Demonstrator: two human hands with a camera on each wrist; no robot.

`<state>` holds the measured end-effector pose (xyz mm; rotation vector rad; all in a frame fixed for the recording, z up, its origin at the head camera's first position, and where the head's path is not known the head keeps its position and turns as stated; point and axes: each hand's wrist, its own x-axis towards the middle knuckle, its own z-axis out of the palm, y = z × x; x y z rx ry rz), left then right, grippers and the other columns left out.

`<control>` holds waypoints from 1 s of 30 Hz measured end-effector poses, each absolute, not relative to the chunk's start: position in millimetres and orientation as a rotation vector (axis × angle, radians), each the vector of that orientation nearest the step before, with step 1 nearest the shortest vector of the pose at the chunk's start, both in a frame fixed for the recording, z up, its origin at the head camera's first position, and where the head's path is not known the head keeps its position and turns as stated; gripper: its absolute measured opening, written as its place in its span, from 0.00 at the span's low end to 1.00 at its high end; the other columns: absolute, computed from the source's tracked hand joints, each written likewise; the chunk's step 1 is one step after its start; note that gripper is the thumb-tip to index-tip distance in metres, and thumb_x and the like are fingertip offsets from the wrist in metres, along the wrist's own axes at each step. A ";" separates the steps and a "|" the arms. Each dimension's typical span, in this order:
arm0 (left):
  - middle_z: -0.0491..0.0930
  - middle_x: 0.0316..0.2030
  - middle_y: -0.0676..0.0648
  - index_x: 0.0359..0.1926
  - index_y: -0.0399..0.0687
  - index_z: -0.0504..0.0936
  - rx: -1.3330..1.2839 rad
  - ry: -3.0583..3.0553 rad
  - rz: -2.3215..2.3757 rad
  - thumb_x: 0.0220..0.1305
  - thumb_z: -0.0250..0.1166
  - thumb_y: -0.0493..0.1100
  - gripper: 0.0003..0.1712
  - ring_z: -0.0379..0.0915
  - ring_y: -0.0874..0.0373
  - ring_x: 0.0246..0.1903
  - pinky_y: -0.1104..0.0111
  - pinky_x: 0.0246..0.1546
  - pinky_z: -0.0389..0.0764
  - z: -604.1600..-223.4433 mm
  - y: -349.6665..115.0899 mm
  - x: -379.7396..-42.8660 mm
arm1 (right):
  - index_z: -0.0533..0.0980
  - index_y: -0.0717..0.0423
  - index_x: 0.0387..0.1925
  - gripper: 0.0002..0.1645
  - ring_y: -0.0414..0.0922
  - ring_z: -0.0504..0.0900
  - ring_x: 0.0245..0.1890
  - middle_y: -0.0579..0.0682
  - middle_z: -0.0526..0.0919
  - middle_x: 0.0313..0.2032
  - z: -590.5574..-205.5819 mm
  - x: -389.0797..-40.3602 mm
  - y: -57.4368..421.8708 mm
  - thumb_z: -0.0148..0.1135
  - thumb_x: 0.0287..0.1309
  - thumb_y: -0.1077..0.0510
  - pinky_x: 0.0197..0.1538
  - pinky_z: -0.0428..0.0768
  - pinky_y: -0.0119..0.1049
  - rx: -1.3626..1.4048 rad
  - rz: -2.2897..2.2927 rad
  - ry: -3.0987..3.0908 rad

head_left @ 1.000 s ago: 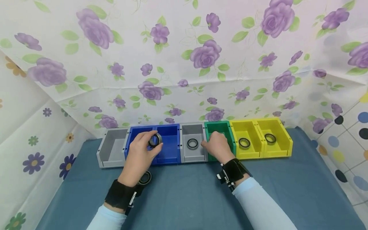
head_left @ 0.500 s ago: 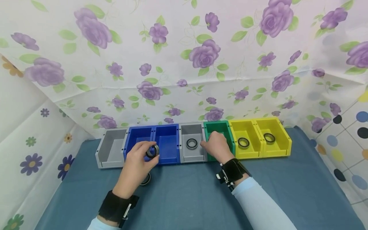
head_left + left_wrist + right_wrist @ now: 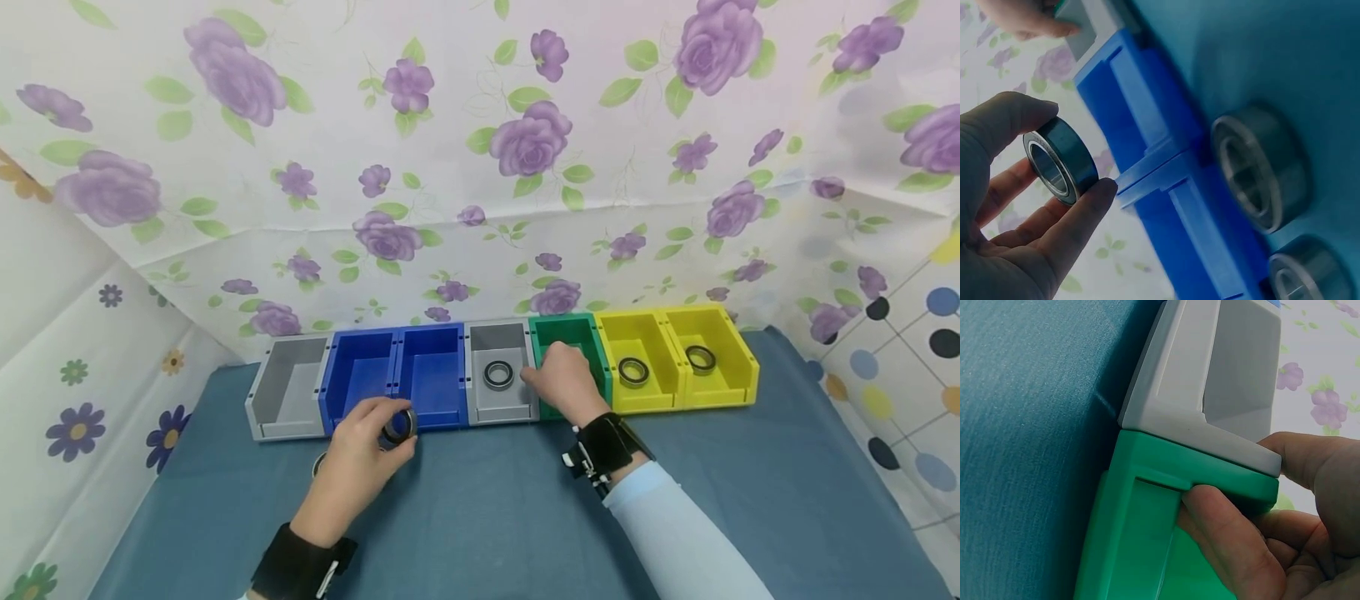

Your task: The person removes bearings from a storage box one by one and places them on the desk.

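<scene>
My left hand (image 3: 360,454) pinches a ball bearing (image 3: 1060,159) between thumb and fingers, its ring tilted on edge. In the head view it overlaps the front edge of the right blue bin (image 3: 433,375). Two more bearings are on the cloth in the left wrist view, one bearing (image 3: 1260,169) larger in view and another bearing (image 3: 1310,275) lower; my left hand mostly hides them in the head view. My right hand (image 3: 567,383) grips the adjoining side walls of the grey bin (image 3: 1179,419) and green bin (image 3: 1147,506), thumb on the grey side, fingers inside the green one.
A row of joined bins runs along the back, with a grey bin (image 3: 291,387) at the left end and two yellow bins (image 3: 720,396) at the right. Single bearings lie in the middle grey bin and each yellow bin. A floral sheet (image 3: 450,167) hangs behind.
My left hand has drawn back from over the blue bins toward their front edge, the bearing still pinched in it. My right hand keeps its grip on the bin walls.
</scene>
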<state>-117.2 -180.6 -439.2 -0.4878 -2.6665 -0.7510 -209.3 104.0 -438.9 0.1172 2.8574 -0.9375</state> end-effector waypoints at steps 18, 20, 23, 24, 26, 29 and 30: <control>0.73 0.44 0.50 0.50 0.52 0.79 -0.612 -2.933 -0.632 0.47 0.70 0.44 0.25 0.71 0.61 0.42 0.66 0.40 0.75 -473.1 -163.0 -104.6 | 0.61 0.52 0.09 0.28 0.42 0.61 0.08 0.43 0.53 0.10 -438.5 -209.0 104.3 0.61 0.55 0.47 0.12 0.58 0.31 0.115 -0.930 2.860; 0.73 0.44 0.49 0.50 0.52 0.78 -0.623 -2.959 -0.613 0.48 0.70 0.45 0.24 0.71 0.61 0.42 0.67 0.40 0.75 -474.5 -161.5 -103.8 | 0.61 0.52 0.09 0.28 0.42 0.61 0.08 0.43 0.53 0.10 -438.6 -209.2 104.2 0.61 0.55 0.46 0.12 0.58 0.31 0.116 -0.933 2.858; 0.73 0.45 0.49 0.50 0.52 0.78 -0.635 -2.980 -0.581 0.49 0.69 0.44 0.24 0.71 0.61 0.43 0.67 0.40 0.75 -476.6 -159.9 -103.6 | 0.62 0.52 0.09 0.28 0.42 0.62 0.08 0.43 0.54 0.10 -439.3 -209.7 104.1 0.61 0.54 0.46 0.13 0.58 0.31 0.117 -0.929 2.857; 0.73 0.45 0.50 0.50 0.53 0.79 -0.636 -2.985 -0.568 0.49 0.69 0.44 0.24 0.71 0.61 0.43 0.67 0.40 0.75 -477.2 -159.5 -103.8 | 0.62 0.52 0.09 0.28 0.42 0.62 0.08 0.43 0.54 0.10 -439.4 -209.8 104.1 0.61 0.54 0.46 0.13 0.58 0.31 0.116 -0.930 2.855; 0.73 0.44 0.50 0.50 0.53 0.79 -0.643 -2.987 -0.548 0.49 0.69 0.44 0.23 0.70 0.62 0.42 0.67 0.39 0.75 -477.8 -158.9 -104.5 | 0.62 0.52 0.09 0.27 0.42 0.62 0.08 0.43 0.54 0.10 -439.3 -209.8 104.2 0.61 0.55 0.46 0.13 0.58 0.31 0.116 -0.933 2.853; 0.73 0.44 0.51 0.50 0.53 0.79 -0.648 -2.985 -0.532 0.49 0.68 0.44 0.23 0.70 0.63 0.42 0.68 0.39 0.75 -477.7 -157.6 -105.9 | 0.62 0.52 0.09 0.27 0.42 0.63 0.09 0.43 0.55 0.10 -439.1 -209.4 104.4 0.61 0.55 0.46 0.13 0.59 0.31 0.120 -0.939 2.850; 0.73 0.43 0.51 0.50 0.53 0.79 -0.649 -2.985 -0.529 0.49 0.68 0.44 0.23 0.70 0.63 0.41 0.68 0.39 0.75 -477.3 -157.2 -106.1 | 0.62 0.52 0.09 0.27 0.42 0.63 0.09 0.43 0.55 0.10 -439.0 -209.2 104.5 0.61 0.55 0.46 0.13 0.59 0.31 0.120 -0.942 2.848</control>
